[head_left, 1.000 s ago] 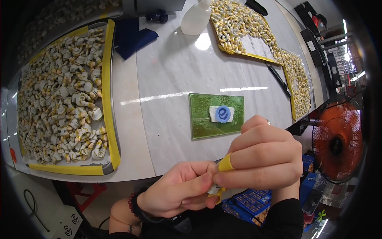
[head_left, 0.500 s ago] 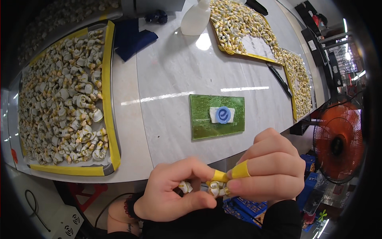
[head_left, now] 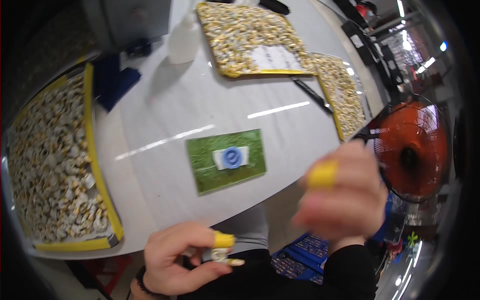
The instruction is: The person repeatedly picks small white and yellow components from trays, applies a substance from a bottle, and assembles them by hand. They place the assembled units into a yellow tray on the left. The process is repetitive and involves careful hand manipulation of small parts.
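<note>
My left hand [head_left: 180,260] is closed low at the front, below the table's near edge. Between its thumb and a yellow-taped index finger sits a small white and yellow figurine [head_left: 219,254], with a pale tip sticking out to the right. Further right, my right hand [head_left: 345,195] hangs apart from it, yellow tape round one finger. Its fingers look curled, but motion smears them, so any held thing is hidden. Between and beyond the hands, a green slab [head_left: 202,175] lies on the table, bearing a white patch with a round blue piece [head_left: 232,157] on it.
A yellow-edged tray [head_left: 91,135] heaped with similar figurines stands at left. Another full tray [head_left: 277,73] and a third [head_left: 330,107] lie at the far right, beside a black pen-like tool [head_left: 312,95]. A white bottle [head_left: 184,42], dark blue cloth [head_left: 120,87] and orange fan [head_left: 412,150] surround the area.
My hands have parted: the right has pulled away from the figurine, while the left keeps hold of it. The whole view has swung, shifting the table's things leftward.
</note>
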The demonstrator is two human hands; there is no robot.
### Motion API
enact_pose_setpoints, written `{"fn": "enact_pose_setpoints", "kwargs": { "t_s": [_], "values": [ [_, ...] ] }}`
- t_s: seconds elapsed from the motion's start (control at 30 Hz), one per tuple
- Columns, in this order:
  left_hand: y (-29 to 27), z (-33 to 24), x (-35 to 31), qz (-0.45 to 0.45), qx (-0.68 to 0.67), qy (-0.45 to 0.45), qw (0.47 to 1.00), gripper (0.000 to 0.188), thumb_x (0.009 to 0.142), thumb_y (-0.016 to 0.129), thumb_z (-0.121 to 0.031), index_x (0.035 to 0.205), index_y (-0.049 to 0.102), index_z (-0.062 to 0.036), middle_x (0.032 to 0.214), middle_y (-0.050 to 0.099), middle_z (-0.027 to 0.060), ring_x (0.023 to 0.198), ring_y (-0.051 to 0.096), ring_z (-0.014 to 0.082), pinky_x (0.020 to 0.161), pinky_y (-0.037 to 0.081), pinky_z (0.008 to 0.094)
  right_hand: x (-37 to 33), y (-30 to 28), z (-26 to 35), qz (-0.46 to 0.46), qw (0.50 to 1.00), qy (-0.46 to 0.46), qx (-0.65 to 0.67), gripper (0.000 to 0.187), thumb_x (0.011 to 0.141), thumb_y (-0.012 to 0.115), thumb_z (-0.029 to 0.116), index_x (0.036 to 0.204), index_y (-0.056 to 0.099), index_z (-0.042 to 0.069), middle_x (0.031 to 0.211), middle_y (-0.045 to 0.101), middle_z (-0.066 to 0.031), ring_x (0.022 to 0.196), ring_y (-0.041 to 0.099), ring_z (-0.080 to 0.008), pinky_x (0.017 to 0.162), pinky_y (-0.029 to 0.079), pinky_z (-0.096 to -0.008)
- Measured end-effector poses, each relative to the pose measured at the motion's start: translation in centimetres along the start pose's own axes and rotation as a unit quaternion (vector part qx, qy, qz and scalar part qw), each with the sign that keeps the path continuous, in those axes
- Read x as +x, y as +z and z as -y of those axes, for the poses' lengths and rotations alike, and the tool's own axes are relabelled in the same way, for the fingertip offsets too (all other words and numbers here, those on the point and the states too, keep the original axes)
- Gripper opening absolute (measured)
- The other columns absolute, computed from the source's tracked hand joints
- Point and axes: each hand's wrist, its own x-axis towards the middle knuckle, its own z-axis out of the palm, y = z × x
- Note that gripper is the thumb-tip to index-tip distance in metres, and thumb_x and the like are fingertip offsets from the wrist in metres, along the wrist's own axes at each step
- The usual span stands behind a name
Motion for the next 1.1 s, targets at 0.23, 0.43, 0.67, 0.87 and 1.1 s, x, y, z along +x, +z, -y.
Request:
{"fn": "enact_pose_setpoints", "kwargs": {
  "t_s": [0.23, 0.43, 0.67, 0.87, 1.1],
  "values": [
    [1.0, -0.6, -0.4, 0.005, -0.171, -0.051, 0.984, 0.033, 0.082, 0.067, -0.020, 0.097, 0.059, 0.0076, 0.089, 0.061, 0.0117, 0.071, 0.056, 0.0119, 0.064, 0.043, 0.0222, -4.7, -10.3, -15.9, 0.108, 0.905, 0.348, -0.218, 0.021, 0.078, 0.063, 0.013, 0.095, 0.063, 0.001, 0.090, 0.065, -0.0106, 0.080, 0.059, -0.0184, 0.070, 0.046, -0.0291],
    [1.0, 0.8, 0.2, -0.054, -0.209, -0.043, 0.975, 0.037, 0.075, 0.075, -0.023, 0.089, 0.060, 0.0071, 0.078, 0.063, 0.0131, 0.069, 0.063, 0.0164, 0.061, 0.048, 0.0231, -10.9, -9.6, -23.1, 0.159, 0.875, 0.392, -0.234, 0.011, 0.075, 0.063, 0.007, 0.082, 0.065, -0.002, 0.086, 0.063, -0.0174, 0.079, 0.061, -0.0278, 0.069, 0.048, -0.0354],
    [0.6, 0.9, 0.0, -0.069, -0.217, -0.060, 0.972, 0.041, 0.075, 0.075, -0.027, 0.090, 0.059, 0.0076, 0.079, 0.063, 0.0136, 0.070, 0.063, 0.0165, 0.063, 0.049, 0.0238, -7.4, -8.8, -20.2, 0.082, 0.882, 0.410, -0.219, 0.013, 0.084, 0.056, 0.007, 0.096, 0.056, 0.001, 0.081, 0.061, -0.0118, 0.074, 0.059, -0.0188, 0.064, 0.045, -0.0282],
    [0.0, 1.1, 0.1, -0.029, -0.234, -0.056, 0.970, 0.040, 0.072, 0.077, -0.020, 0.094, 0.060, 0.0087, 0.083, 0.063, 0.0140, 0.073, 0.063, 0.0160, 0.064, 0.048, 0.0228, -1.8, -4.0, -7.9, 0.022, 0.921, 0.321, 0.220, 0.015, 0.081, 0.055, -0.006, 0.093, 0.062, -0.005, 0.081, 0.062, -0.0050, 0.075, 0.057, -0.0097, 0.065, 0.045, -0.0219],
    [0.1, 0.6, 0.0, -0.015, -0.272, -0.072, 0.959, 0.031, 0.073, 0.075, -0.006, 0.097, 0.060, 0.0075, 0.086, 0.064, 0.0131, 0.074, 0.061, 0.0122, 0.062, 0.045, 0.0198, 0.5, 0.5, -4.1, 0.215, 0.931, 0.163, 0.248, 0.025, 0.073, 0.062, -0.006, 0.097, 0.066, 0.002, 0.077, 0.064, -0.0080, 0.064, 0.060, -0.0190, 0.056, 0.047, -0.0279]
  ]
}}
